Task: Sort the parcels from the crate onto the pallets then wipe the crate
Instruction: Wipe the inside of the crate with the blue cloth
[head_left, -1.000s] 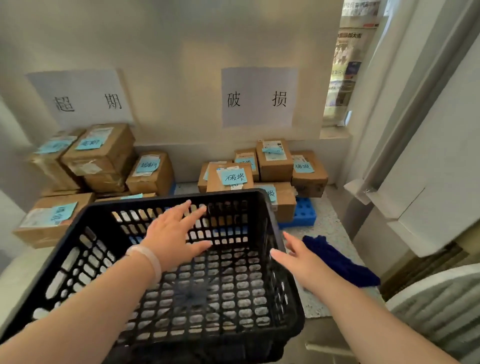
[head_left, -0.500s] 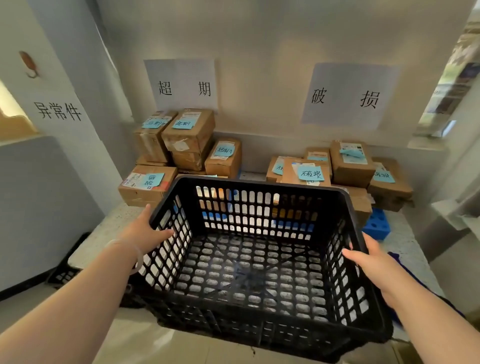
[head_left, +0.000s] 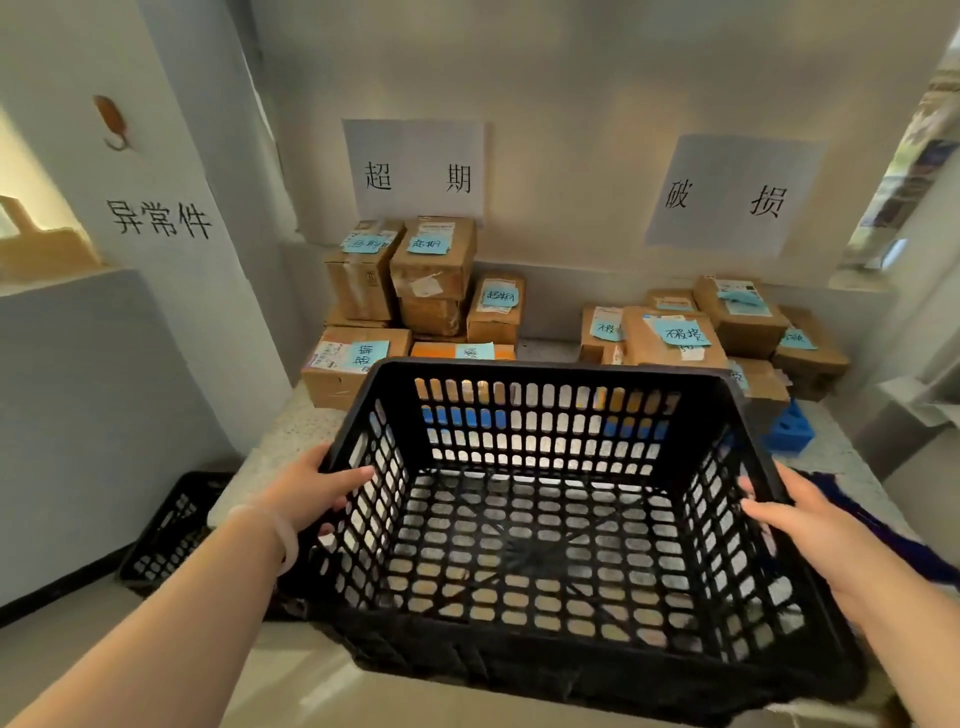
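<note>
A black plastic lattice crate (head_left: 545, 374) fills the middle of the view, with nothing inside it. My left hand (head_left: 311, 491) grips its left wall, thumb over the rim. My right hand (head_left: 795, 519) grips the right wall the same way. Behind the crate, brown cardboard parcels with blue sticky notes stand in two groups: one stack at the left (head_left: 431, 265) under a wall sign, another at the right (head_left: 737, 317) under a second sign. A blue pallet (head_left: 789, 426) shows under the right group.
A second black crate (head_left: 171, 525) lies on the floor at the lower left beside a grey wall. A dark blue cloth (head_left: 883, 525) lies on the speckled platform right of the crate. A white ledge juts out at the far right.
Both hands moved from above the crate's inside to its side walls and took hold of them. The view swung left, and the cloth is now mostly behind my right hand.
</note>
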